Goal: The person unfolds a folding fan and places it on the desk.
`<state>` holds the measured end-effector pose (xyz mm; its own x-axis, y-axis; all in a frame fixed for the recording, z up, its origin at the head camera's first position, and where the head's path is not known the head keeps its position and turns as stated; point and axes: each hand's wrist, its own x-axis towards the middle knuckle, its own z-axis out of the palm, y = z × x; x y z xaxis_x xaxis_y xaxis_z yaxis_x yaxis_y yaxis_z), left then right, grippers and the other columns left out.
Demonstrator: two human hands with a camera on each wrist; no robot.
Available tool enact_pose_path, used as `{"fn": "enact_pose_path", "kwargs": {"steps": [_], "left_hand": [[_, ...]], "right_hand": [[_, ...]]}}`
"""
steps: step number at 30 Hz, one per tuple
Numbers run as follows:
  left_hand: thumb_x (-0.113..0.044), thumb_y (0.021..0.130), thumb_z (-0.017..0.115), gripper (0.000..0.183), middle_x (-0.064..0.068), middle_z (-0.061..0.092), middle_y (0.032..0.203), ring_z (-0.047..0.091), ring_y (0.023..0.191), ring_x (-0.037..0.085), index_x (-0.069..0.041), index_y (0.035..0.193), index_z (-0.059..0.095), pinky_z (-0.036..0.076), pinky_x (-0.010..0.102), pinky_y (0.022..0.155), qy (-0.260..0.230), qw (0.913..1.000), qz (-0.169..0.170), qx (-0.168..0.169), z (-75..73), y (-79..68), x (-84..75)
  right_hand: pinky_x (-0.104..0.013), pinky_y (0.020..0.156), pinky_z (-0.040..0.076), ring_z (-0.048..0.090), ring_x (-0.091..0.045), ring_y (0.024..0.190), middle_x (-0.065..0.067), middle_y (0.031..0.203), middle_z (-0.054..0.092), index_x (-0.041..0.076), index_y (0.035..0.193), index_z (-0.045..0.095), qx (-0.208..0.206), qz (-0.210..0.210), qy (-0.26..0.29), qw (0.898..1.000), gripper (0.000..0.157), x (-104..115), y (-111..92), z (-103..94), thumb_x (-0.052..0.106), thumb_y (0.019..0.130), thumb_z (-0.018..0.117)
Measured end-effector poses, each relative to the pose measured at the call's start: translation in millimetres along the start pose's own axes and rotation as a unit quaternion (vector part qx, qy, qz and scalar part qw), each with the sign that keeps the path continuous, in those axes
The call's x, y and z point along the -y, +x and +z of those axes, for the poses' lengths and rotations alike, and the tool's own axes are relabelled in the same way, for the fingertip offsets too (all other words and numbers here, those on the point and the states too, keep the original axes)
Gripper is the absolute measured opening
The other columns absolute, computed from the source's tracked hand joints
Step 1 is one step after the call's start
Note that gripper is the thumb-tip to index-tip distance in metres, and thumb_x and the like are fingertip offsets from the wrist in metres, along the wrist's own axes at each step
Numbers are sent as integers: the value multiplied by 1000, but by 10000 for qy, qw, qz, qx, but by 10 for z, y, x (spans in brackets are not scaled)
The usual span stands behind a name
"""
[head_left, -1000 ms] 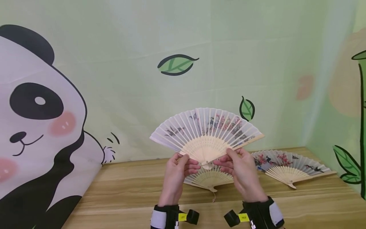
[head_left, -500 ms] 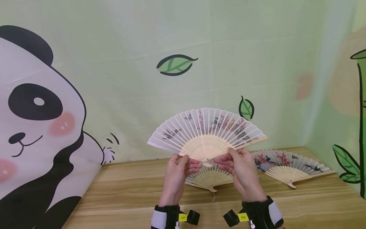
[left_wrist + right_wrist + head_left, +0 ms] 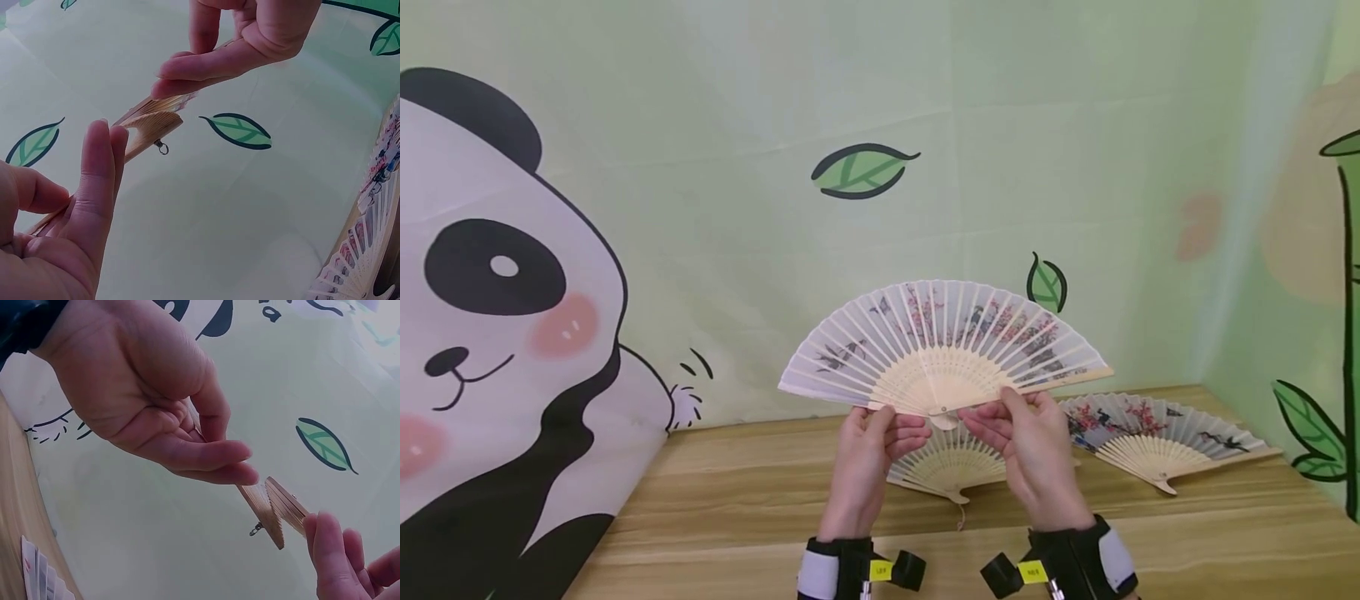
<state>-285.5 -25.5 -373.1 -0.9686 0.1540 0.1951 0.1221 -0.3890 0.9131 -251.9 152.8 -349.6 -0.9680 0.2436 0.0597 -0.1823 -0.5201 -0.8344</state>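
Spread wide, a folding fan (image 3: 940,367) with white pleats, printed pink blossoms and pale wooden ribs is held up above the table. My left hand (image 3: 867,458) pinches its left lower edge between thumb and fingers. On the other side my right hand (image 3: 1041,454) pinches the right outer rib, thumb in front. The pivot end of the fan (image 3: 150,134) shows between both hands in the left wrist view, with a small metal ring hanging from it. In the right wrist view the ribs (image 3: 262,512) appear edge-on between the fingertips.
Behind the hands a second spread fan (image 3: 955,467) lies on the wooden table (image 3: 737,492), partly hidden, a short cord at its pivot. A third spread fan (image 3: 1157,437) lies to the right. A green backdrop (image 3: 715,208) with a panda and leaves stands behind the table.
The held fan has spread wider, its left and right edges moving outward and down. Both hands keep their pinch and have hardly moved. The fans on the table stay put.
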Motion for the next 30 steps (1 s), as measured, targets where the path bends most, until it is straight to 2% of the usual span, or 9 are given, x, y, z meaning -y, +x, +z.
{"fn": "enact_pose_path", "kwargs": {"steps": [3,9,16,19,23,30], "left_hand": [[-7,103,39,14,20,67,93,70,81,24,3,113,39,58,34,79,1,10000,16,41,0,-11,-2],[-6,102,39,14,18,66,91,69,77,21,3,112,37,58,33,78,-6,9997,141,-201,-65,-30,-37],[-8,104,37,19,13,67,87,69,77,18,5,118,41,58,29,78,-177,9998,52,-106,-204,51,29],[-9,105,37,19,11,67,87,69,78,17,5,117,41,57,26,76,-178,9997,54,-139,-402,57,-59],[-9,105,36,15,10,67,85,69,77,16,3,114,40,57,24,74,-130,9991,-28,-408,-708,1,-179],[-5,104,35,11,8,66,81,68,74,14,2,112,38,57,25,79,-308,9940,-188,-1037,-1382,-192,-255]], "right_hand": [[-36,85,56,69,-21,74,-9,83,54,5,109,31,-46,-92,101,9999,11,-22,-17,17,11,106,39],[-36,83,57,68,-21,70,-10,82,55,1,110,34,13,-337,243,9991,11,-134,-41,133,9,105,40],[-36,78,58,70,-23,70,-10,77,54,2,103,35,-339,-429,493,9973,9,-327,-3,237,9,105,40],[-37,74,59,70,-24,68,-11,75,55,3,99,35,-535,-587,588,9951,11,-482,5,459,9,105,42],[-38,67,60,69,-26,65,-11,72,56,4,95,35,-824,-713,661,9918,12,-771,-21,776,7,103,43],[-37,60,60,67,-25,57,-12,69,54,1,96,37,-857,-450,778,9923,8,-1377,-150,1287,3,101,42]]}}
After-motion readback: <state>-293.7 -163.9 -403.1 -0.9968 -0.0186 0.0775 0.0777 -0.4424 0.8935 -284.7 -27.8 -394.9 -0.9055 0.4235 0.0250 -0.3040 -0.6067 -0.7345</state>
